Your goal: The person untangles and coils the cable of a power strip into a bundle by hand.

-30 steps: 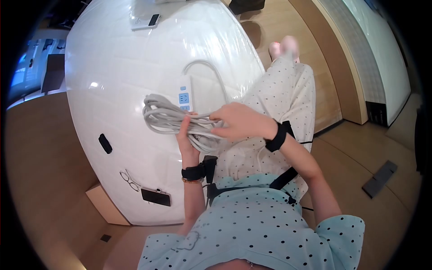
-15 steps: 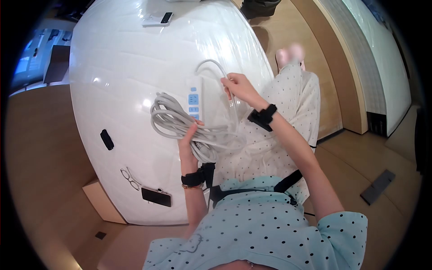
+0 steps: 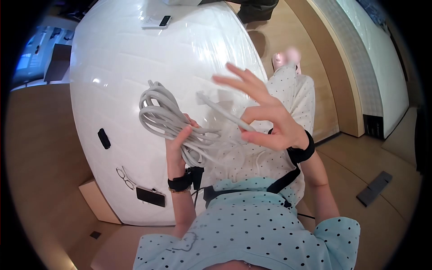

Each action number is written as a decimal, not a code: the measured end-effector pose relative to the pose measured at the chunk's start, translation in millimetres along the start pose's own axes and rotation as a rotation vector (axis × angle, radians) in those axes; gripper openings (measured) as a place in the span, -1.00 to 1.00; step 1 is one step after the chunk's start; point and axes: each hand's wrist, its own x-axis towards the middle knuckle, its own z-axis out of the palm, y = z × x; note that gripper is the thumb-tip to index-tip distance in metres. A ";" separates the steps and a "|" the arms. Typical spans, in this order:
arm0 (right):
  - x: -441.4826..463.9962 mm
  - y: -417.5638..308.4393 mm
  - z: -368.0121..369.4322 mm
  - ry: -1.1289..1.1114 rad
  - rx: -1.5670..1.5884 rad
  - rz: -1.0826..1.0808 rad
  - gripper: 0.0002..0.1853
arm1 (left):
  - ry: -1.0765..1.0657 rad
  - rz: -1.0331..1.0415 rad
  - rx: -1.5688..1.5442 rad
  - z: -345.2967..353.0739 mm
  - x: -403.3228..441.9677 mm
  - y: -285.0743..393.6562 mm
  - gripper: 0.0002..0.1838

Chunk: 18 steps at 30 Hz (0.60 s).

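Observation:
My left hand (image 3: 180,139) is wrapped round a looped bundle of grey power cable (image 3: 159,112), held over the plastic-wrapped mattress (image 3: 121,58). To its right, my right hand (image 3: 272,117) pinches a single length of the same cable between thumb and index finger. Its other fingers are spread and blurred. From that pinch the cable runs up and left to a pale, blurred end near the mattress. The blue-socketed power strip cannot be made out. Loose loops of cable hang blurred between my hands, above my lap.
On the mattress lie a phone (image 3: 150,197), glasses (image 3: 125,177), a small black object (image 3: 104,138) and a white device with a dark screen (image 3: 156,21). Another person's dark-clothed leg (image 3: 258,10) is at the far edge. A grey flat bar (image 3: 374,188) rests on the floor at right.
My right hand has come nearer to me, its outer fingers spreading while it keeps hold of the cable. The bundle has shifted slightly left, and the power strip has gone from clear view.

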 end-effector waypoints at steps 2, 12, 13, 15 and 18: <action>0.1 0.0 -0.3 -0.110 0.109 -0.006 -0.83 | -0.017 0.020 0.037 2.8 -1.1 2.7 -0.64; 11.9 -17.7 9.8 -0.022 0.130 -0.047 -0.80 | -0.060 0.065 0.184 13.7 7.2 10.1 -0.69; 12.8 -8.8 16.4 -0.020 0.166 -0.022 -0.79 | -0.058 0.041 0.177 17.7 6.3 11.3 -0.69; 15.9 3.1 26.1 0.006 0.197 0.005 -0.80 | -0.053 -0.006 0.162 29.8 3.3 15.2 -0.69; 22.3 13.0 37.6 0.073 0.142 0.009 -0.82 | 0.001 -0.076 0.103 34.5 0.9 11.8 -0.69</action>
